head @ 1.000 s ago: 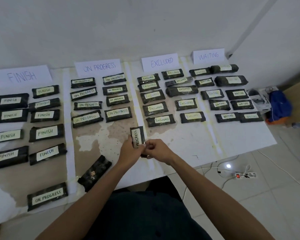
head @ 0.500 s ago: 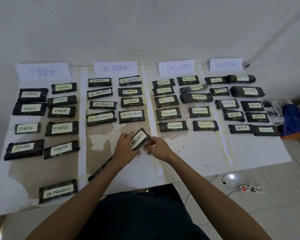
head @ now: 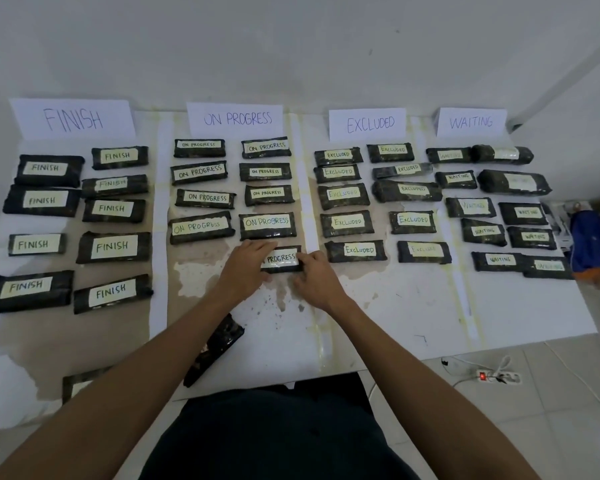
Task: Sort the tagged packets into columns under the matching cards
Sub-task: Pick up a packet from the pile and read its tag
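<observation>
ON PROGRESS packet (head: 283, 259) lies flat on tabletop (head: 395, 306), bottom of right row under ON PROGRESS card (head: 236, 118). Left hand (head: 246, 268) holds its left end. Right hand (head: 314, 278) holds its right end. Dark packet (head: 215, 351) lies near front edge, tag hidden.

The dark wrapped packet tagged ON PROGRESS (head: 282, 259), formerly held tilted above the worktop (head: 395, 306), was laid level at the foot of the white ON PROGRESS card (head: 234, 118) column.
</observation>
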{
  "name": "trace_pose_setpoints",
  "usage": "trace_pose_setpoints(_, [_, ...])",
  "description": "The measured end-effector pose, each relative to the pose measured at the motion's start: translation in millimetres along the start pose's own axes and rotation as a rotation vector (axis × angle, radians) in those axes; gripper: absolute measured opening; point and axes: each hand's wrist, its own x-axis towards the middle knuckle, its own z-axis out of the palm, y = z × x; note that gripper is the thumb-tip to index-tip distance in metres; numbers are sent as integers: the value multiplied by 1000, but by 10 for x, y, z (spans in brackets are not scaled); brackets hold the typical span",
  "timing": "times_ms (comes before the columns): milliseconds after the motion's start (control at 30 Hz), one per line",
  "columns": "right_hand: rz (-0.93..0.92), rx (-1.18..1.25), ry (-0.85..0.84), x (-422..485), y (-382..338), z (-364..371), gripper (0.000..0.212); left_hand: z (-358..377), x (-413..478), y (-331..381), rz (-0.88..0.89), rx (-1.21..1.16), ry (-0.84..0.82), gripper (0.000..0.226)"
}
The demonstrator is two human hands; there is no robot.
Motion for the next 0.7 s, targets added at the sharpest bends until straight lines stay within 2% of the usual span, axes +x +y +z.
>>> trace_pose_setpoints(67, [-31, -41, 43, -30, -4, 11, 51, -24, -65, -19, 21, -2, 38, 73])
trace_pose_setpoints(167, [-85, -113, 92, -110, -78, 2, 48, -118, -282, -5, 23, -4, 134, 56])
trace_pose_setpoints(267, [-141, -115, 35, -217, -217, 20, 48, -185, -668, -11, -22, -6, 157, 44])
trace_pose_setpoints(333, [-173, -104, -42, -286, -327, 52, 48, -181, -999, -25, -127, 34, 86, 50])
trace_pose_setpoints(433, [-184, -105, -137, -372, -471, 118, 48, -105, -1438, -94, -288, 164, -95, 73])
trace_pose_setpoints(533, [-200, -92, -186, -451, -554, 189, 46, -19, -1663, -177, -319, 189, -155, 78])
trace_pose_setpoints(600, [-211, -84, -198, -491, -580, 225, 46, -25, -1682, -243, -293, 86, -62, 64])
trace_pose_setpoints(700, [-239, -70, -186, -529, -609, 236, 44, -287, -1633, -188, -353, -237, 56, 49])
